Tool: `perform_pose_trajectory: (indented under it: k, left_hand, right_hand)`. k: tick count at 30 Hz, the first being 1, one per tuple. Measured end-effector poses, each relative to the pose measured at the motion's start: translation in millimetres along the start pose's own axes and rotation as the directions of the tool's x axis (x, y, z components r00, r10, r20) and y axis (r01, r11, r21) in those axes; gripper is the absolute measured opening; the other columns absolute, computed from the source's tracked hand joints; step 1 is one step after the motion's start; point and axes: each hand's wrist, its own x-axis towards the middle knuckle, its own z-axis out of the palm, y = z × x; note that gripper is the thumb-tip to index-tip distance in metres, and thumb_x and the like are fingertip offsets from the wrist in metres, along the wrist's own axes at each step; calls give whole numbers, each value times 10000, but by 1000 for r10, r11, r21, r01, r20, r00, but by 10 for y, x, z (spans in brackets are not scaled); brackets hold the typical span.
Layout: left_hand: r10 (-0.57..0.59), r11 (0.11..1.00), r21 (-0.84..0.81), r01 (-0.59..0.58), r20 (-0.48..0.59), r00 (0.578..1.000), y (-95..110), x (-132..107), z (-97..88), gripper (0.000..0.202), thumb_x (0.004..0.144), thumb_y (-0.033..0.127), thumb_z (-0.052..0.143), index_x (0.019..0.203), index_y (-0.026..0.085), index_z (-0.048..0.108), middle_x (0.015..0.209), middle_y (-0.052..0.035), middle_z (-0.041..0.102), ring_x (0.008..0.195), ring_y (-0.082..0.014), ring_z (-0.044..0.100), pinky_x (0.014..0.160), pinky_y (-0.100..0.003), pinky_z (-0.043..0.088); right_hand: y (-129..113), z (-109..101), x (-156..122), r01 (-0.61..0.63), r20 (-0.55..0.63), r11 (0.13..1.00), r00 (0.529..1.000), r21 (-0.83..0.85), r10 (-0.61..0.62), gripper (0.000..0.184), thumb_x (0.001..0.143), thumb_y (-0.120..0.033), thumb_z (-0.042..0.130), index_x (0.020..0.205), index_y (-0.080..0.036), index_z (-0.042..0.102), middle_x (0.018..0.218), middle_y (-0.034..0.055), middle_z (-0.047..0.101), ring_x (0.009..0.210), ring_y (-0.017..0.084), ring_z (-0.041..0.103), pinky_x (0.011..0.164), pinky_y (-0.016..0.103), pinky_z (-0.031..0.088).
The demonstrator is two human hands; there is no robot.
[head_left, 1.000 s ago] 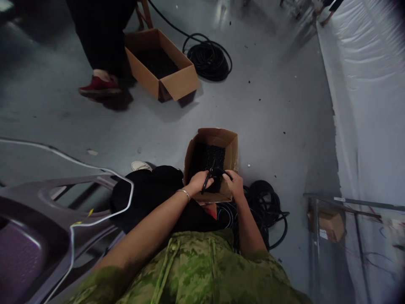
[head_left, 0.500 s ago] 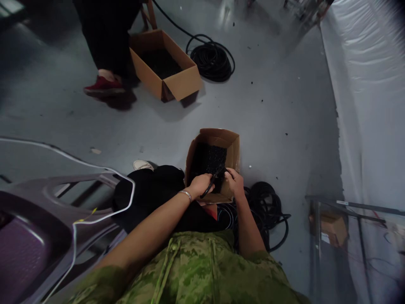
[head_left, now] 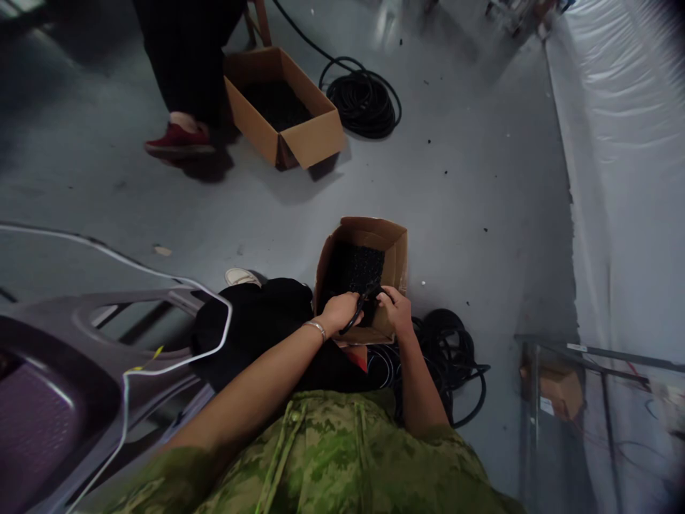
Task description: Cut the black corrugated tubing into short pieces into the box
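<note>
Over a cardboard box (head_left: 396,260) filled with small black pieces (head_left: 367,264), my two hands work close together. My left hand (head_left: 341,313), with a bracelet at the wrist, is closed around a dark hand tool (head_left: 349,323) that looks like cutters; a curved black handle sticks out below the fingers. The tool's head points up and right, towards my right hand (head_left: 396,310). That hand is closed in a pinch on a thin black cable or hose (head_left: 379,291), whose end meets the tool's head. Fine details there are dark.
A black cable coil (head_left: 447,343) lies right of the box. Farther off stand a larger box (head_left: 313,143) of black bits, another coil (head_left: 364,103) and a person's leg with a red shoe (head_left: 179,139). A chair (head_left: 58,378) with a white cord is at left.
My hands hold nearly the same pose over the box, with the tool and cable still in them. The view has shifted slightly.
</note>
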Motion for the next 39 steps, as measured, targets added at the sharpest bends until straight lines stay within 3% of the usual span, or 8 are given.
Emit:
perform_pose_trajectory:
  k: [7, 14, 25, 33, 39]
  left_hand:
    - [14, 1000, 18, -14, -2, 1000, -35, 29, 45, 329, 813, 324, 591, 1080, 139, 649, 1074, -173, 698, 940, -294, 696, 792, -325, 517]
    - [-28, 1000, -8, 28, -10, 1000, -20, 16, 35, 316, 793, 306, 614, 1066, 152, 660, 1070, -164, 702, 954, -286, 695, 821, -316, 514]
    - [-7, 1000, 3, 7, -23, 1000, -22, 17, 41, 314, 797, 297, 611, 1057, 129, 664, 1054, -187, 704, 938, -302, 699, 798, -330, 519]
    - [-1, 998, 60, 1, -2, 1000, -2, 12, 30, 314, 814, 297, 577, 1049, 110, 666, 1040, -191, 707, 927, -304, 705, 764, -324, 532]
    - [-7, 996, 89, 6, 10, 1000, 7, 13, 28, 328, 821, 302, 560, 1072, 112, 657, 1061, -178, 703, 944, -289, 703, 784, -322, 539]
  right_hand:
    - [4, 19, -14, 8, 11, 1000, 1000, 28, -8, 356, 863, -425, 510, 1048, -180, 689, 822, 36, 725, 653, 165, 646, 702, 304, 550]
    - [29, 52, -23, -1, -1, 995, 1000, 96, 1, 375, 848, -413, 528, 1119, -215, 696, 1043, 49, 731, 787, 187, 678, 678, 305, 578]
    - [81, 85, -29, -22, 21, 994, 1000, 108, 20, 377, 855, -420, 530, 1119, -206, 693, 1009, 49, 734, 737, 179, 680, 677, 315, 579]
    - [84, 92, -17, -22, 45, 997, 999, 72, 19, 348, 860, -390, 537, 1108, -193, 680, 953, 59, 759, 740, 184, 701, 801, 342, 561]
    - [61, 94, -23, -9, 25, 998, 1000, 69, 7, 353, 844, -393, 554, 1092, -183, 691, 975, 57, 752, 704, 167, 678, 739, 315, 567]
